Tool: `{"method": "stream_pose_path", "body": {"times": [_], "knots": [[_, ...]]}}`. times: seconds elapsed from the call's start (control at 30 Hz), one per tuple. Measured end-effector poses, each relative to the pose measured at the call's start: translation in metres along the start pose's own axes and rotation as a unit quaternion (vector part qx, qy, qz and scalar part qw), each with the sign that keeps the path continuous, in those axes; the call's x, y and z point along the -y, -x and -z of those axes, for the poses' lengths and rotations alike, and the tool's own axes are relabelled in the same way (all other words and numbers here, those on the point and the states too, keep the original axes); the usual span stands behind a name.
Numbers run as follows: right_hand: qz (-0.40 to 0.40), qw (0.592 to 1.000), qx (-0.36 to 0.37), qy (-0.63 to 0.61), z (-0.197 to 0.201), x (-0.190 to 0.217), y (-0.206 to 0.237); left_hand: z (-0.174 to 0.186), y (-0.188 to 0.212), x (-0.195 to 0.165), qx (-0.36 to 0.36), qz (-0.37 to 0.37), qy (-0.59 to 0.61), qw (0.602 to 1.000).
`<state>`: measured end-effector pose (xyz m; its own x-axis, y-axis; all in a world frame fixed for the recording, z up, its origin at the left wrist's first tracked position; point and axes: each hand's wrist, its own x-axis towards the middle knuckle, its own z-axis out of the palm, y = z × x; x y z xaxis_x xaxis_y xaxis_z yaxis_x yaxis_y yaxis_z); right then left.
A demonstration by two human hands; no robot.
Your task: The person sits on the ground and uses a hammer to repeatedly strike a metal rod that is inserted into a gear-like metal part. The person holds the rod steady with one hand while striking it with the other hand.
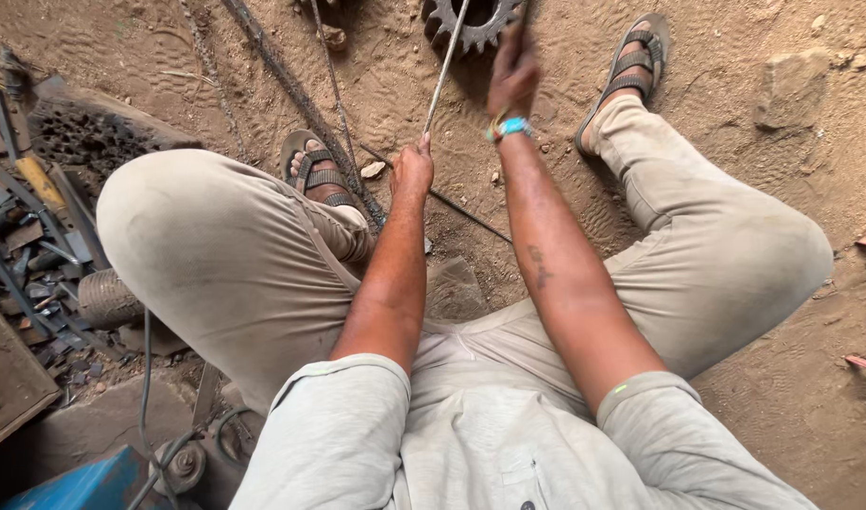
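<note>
Pale shirt [471, 444] nearest; left hand [412, 172] is clenching thin rod [444, 71], right hand [513, 71] is pressing toothed gear [471, 24] at twelve o'clock, risking pinched fingers should the rod slip.

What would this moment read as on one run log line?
left hand: grips thin metal rod | right hand: on dark toothed gear wheel | sandy ground

**Where things lay around the squatting person**

The gear [473, 23] lay on the ground at 12 o'clock, between the two feet. The right hand [513, 71] rested at its edge, and the left hand [412, 173], nearer the body, was closed on the thin rod [445, 68] reaching to the gear. Scrap metal [36, 236] lay at 9 o'clock, a stone [792, 90] at 2 o'clock.
</note>
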<state>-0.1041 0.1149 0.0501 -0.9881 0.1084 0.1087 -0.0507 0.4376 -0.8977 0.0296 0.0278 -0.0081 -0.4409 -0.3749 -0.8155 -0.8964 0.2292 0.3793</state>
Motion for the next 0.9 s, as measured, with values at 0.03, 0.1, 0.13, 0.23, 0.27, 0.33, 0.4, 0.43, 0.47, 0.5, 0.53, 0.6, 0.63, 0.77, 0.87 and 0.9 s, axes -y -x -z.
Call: {"method": "stream_pose_path", "body": {"times": [0.03, 0.1, 0.13, 0.23, 0.27, 0.33, 0.4, 0.43, 0.47, 0.5, 0.53, 0.6, 0.63, 0.77, 0.87, 0.9], "knots": [[-0.096, 0.984, 0.067, 0.137, 0.001, -0.003, 0.007, 0.001, 0.002, -0.002, -0.009, -0.006, 0.009, 1.0], [-0.2, 0.942, 0.133, 0.235, 0.004, -0.01, 0.018, 0.002, 0.003, -0.005, -0.004, -0.008, -0.003, 1.0], [-0.203, 0.946, 0.113, 0.226, 0.005, -0.01, 0.023, 0.003, 0.002, -0.006, 0.0, -0.008, -0.013, 1.0], [-0.162, 0.977, 0.054, 0.125, 0.008, -0.008, 0.034, 0.001, -0.002, -0.004, 0.002, -0.003, 0.006, 1.0], [-0.15, 0.984, 0.033, 0.085, 0.008, -0.007, 0.037, 0.001, -0.004, -0.003, -0.006, -0.024, -0.003, 1.0], [-0.154, 0.981, 0.031, 0.111, 0.009, -0.008, 0.043, -0.003, -0.005, 0.001, -0.009, -0.056, -0.022, 0.998], [-0.18, 0.973, 0.034, 0.141, 0.01, -0.009, 0.048, -0.002, -0.003, 0.002, -0.017, -0.061, -0.012, 0.998], [-0.205, 0.964, 0.036, 0.169, 0.011, -0.009, 0.051, -0.002, -0.004, 0.002, -0.022, -0.067, -0.004, 0.997], [-0.232, 0.952, 0.038, 0.198, 0.013, -0.011, 0.054, -0.001, -0.003, 0.001, -0.015, -0.062, -0.001, 0.998], [-0.238, 0.951, 0.044, 0.192, 0.015, -0.014, 0.057, -0.001, -0.002, 0.0, -0.004, -0.055, 0.0, 0.998], [-0.246, 0.95, 0.05, 0.185, 0.017, -0.017, 0.061, 0.0, -0.001, 0.0, 0.009, -0.046, 0.0, 0.999], [-0.259, 0.944, 0.07, 0.191, 0.02, -0.023, 0.067, 0.001, 0.001, -0.002, 0.022, -0.036, -0.01, 0.999], [-0.26, 0.941, 0.081, 0.203, 0.021, -0.025, 0.07, 0.002, 0.001, -0.003, 0.027, -0.032, -0.015, 0.999], [-0.258, 0.933, 0.089, 0.235, 0.019, -0.027, 0.073, 0.002, 0.003, -0.005, 0.04, -0.022, -0.025, 0.999], [-0.252, 0.952, 0.06, 0.161, 0.013, -0.018, 0.064, 0.0, 0.0, -0.005, 0.045, -0.02, -0.023, 0.999], [-0.248, 0.962, 0.043, 0.11, 0.01, -0.013, 0.056, -0.001, -0.001, -0.005, 0.045, -0.017, -0.02, 0.999]]}}
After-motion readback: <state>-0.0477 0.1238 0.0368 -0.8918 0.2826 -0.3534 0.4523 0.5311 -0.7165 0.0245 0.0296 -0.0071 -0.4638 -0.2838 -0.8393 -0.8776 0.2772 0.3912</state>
